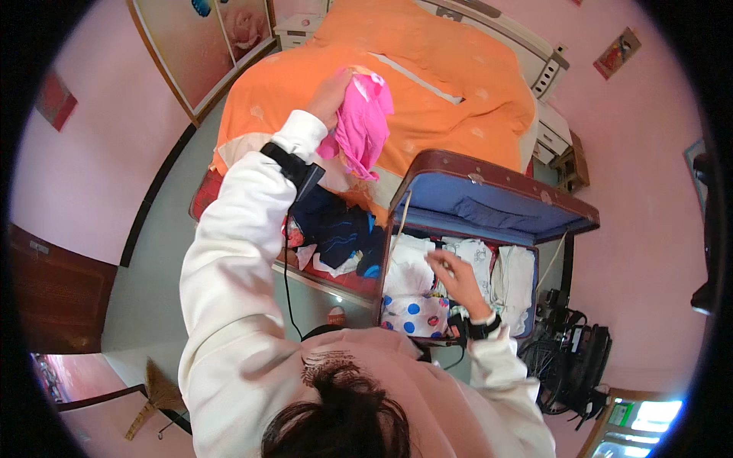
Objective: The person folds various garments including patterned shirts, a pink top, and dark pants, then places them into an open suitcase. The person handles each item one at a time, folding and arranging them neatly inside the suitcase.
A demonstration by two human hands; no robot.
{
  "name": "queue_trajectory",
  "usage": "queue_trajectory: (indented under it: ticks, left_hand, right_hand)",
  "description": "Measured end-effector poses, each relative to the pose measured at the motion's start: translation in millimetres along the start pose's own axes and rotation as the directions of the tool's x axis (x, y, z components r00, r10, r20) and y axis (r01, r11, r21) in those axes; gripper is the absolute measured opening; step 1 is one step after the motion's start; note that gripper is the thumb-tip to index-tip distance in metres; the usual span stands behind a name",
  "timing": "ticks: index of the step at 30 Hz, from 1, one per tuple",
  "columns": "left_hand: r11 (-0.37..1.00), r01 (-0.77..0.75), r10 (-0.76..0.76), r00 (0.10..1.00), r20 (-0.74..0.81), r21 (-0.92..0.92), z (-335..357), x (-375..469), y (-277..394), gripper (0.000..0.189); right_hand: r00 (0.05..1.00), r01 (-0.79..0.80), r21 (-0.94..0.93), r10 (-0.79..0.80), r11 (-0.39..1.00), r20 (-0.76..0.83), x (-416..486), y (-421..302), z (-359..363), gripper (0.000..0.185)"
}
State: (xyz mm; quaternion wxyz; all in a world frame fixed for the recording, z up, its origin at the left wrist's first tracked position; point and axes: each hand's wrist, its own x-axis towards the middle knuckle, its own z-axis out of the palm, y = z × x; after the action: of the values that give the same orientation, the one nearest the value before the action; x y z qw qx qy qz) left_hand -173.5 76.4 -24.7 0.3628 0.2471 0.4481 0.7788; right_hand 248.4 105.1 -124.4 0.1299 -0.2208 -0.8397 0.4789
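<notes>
My left hand [332,96], raised over the bed, grips a bright pink garment [365,123] that hangs down from it. My right hand [455,277] hovers over an open brown suitcase [435,163] with a blue lining, fingers slightly bent and nothing seen in them. Inside the case lie folded white clothes [408,264], a white printed garment [472,255], pale folded clothes [512,280] and a white cloth with blue and red dots [413,315]. Left of the case, dark blue clothes [332,226] are heaped with smaller white and red pieces.
An orange bedspread [446,51] covers the bed beyond the case. A white nightstand [551,129] and wooden stool [575,163] stand at the right. A folded wheelchair [572,355] is by the right wall. A straw broom [157,389] rests at the lower left.
</notes>
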Motion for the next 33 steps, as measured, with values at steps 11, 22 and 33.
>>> queue_trajectory:
  ticks: [11, 22, 33]
  left_hand:
    - [0.956, 0.29, -0.278, 0.875, 0.397, 0.031, 88, -127, 51, 0.05]
    - [0.226, -0.305, -0.329, 0.87, 0.367, 0.925, 13, -120, 42, 0.042]
    - [0.522, -0.495, 0.036, 0.827, 0.561, 0.695, 96, -158, -42, 0.03]
  right_hand:
    - [0.711, 0.303, -0.336, -0.447, 0.892, -0.543, 92, -59, -8, 0.097]
    - [0.92, 0.044, -0.037, -0.026, 0.998, 0.392, 32, -70, -137, 0.033]
    - [0.978, -0.152, 0.585, 0.034, 0.797, 0.207, 39, -105, -116, 0.037]
